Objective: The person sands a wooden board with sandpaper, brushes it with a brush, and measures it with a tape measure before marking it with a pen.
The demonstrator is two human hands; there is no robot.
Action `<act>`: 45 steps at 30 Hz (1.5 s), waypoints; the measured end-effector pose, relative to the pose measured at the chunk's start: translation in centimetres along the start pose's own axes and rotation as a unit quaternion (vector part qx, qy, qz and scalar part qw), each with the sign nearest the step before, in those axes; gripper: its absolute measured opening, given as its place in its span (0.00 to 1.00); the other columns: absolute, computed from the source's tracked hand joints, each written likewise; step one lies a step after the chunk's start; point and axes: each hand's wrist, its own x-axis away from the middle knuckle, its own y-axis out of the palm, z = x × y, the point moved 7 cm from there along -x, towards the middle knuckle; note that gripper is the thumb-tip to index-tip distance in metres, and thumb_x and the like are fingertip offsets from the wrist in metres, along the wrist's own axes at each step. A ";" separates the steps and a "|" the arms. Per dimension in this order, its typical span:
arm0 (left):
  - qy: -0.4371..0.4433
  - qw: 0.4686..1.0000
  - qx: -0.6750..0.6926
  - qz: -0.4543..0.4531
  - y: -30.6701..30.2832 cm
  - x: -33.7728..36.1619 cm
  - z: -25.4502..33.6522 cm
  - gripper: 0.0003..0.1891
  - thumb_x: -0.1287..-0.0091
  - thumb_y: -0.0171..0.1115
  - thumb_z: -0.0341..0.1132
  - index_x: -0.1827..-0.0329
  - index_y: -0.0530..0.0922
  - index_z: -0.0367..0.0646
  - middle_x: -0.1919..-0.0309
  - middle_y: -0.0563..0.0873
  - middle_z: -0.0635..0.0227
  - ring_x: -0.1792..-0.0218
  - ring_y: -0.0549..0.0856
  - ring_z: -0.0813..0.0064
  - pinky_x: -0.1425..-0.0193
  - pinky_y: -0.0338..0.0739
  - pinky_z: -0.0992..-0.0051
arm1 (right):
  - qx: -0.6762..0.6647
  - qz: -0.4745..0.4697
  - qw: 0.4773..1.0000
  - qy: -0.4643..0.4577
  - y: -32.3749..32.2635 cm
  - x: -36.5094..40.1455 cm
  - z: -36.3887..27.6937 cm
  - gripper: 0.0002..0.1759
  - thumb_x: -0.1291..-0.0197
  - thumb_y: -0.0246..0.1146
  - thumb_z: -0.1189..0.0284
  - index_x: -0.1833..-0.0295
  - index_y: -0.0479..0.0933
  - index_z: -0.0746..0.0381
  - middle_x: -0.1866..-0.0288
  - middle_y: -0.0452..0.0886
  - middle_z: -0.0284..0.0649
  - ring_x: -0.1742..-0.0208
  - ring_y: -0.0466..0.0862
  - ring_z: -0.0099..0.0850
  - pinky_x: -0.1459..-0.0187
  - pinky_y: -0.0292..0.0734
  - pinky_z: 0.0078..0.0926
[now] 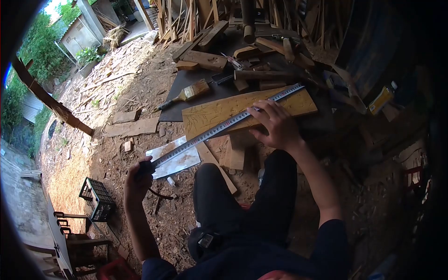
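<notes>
A carved yellowish wooden board (210, 112) lies on the dark tabletop, with line patterns cut into its face. Stretched lengthwise over it is the pale blade of a tape measure (200, 136), its far end near the board's right end. My left hand (136, 183) is closed around the dark tape case, off the board's left side and above the ground. Curled fingers of my right hand (277, 125) press on the blade and board, while the thumb sits by the board's near edge. Behind the board, a paintbrush (191, 91) rests at the table's left side.
Wood offcuts (205, 60) and a round wooden piece (266, 75) crowd the table's back. A yellow-labelled bottle (381, 99) stands at right. On the ground are a white sheet (179, 161), a small white tube (171, 181) and a black crate (98, 200).
</notes>
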 end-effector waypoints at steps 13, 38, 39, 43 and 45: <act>-0.010 1.000 0.009 -0.007 -0.9 -1.3 -0.2 0.28 0.16 0.65 0.48 0.25 0.81 0.33 0.55 0.88 0.66 0.77 0.69 0.93 0.76 0.65 0.89 | 0.001 0.011 1.000 -0.001 -0.2 -0.1 -0.2 0.38 0.35 0.79 0.53 0.22 0.81 0.53 0.30 0.83 0.47 0.25 0.83 0.49 0.17 0.74 0.55; 0.000 0.999 0.002 0.045 -0.8 -1.1 -0.1 0.27 0.14 0.62 0.48 0.27 0.81 0.31 0.52 0.90 0.60 0.76 0.71 0.92 0.78 0.65 0.88 | 0.010 0.002 1.000 0.010 0.2 0.0 -0.1 0.45 0.47 0.84 0.74 0.21 0.79 0.50 0.28 0.81 0.41 0.23 0.82 0.47 0.18 0.78 0.52; 0.001 0.999 -0.005 0.049 -0.7 -1.1 -0.1 0.27 0.13 0.62 0.49 0.27 0.81 0.32 0.52 0.90 0.60 0.77 0.71 0.92 0.78 0.65 0.88 | 0.012 0.002 1.000 0.010 0.3 0.1 0.0 0.45 0.46 0.84 0.74 0.21 0.79 0.50 0.28 0.81 0.41 0.23 0.82 0.47 0.18 0.78 0.52; 0.002 0.998 -0.017 0.052 -0.7 -1.1 -0.1 0.27 0.13 0.61 0.50 0.27 0.82 0.33 0.53 0.90 0.61 0.78 0.70 0.92 0.79 0.65 0.88 | 0.028 -0.007 1.000 0.009 0.6 0.2 0.1 0.40 0.41 0.82 0.70 0.21 0.80 0.50 0.28 0.82 0.41 0.23 0.82 0.44 0.15 0.74 0.50; 0.002 0.999 -0.021 0.048 -0.5 -1.0 -0.1 0.27 0.13 0.60 0.50 0.27 0.82 0.34 0.53 0.90 0.61 0.78 0.69 0.92 0.79 0.65 0.88 | 0.027 -0.007 1.000 0.009 0.6 0.2 0.1 0.40 0.40 0.82 0.70 0.21 0.80 0.50 0.28 0.82 0.42 0.23 0.82 0.44 0.15 0.74 0.50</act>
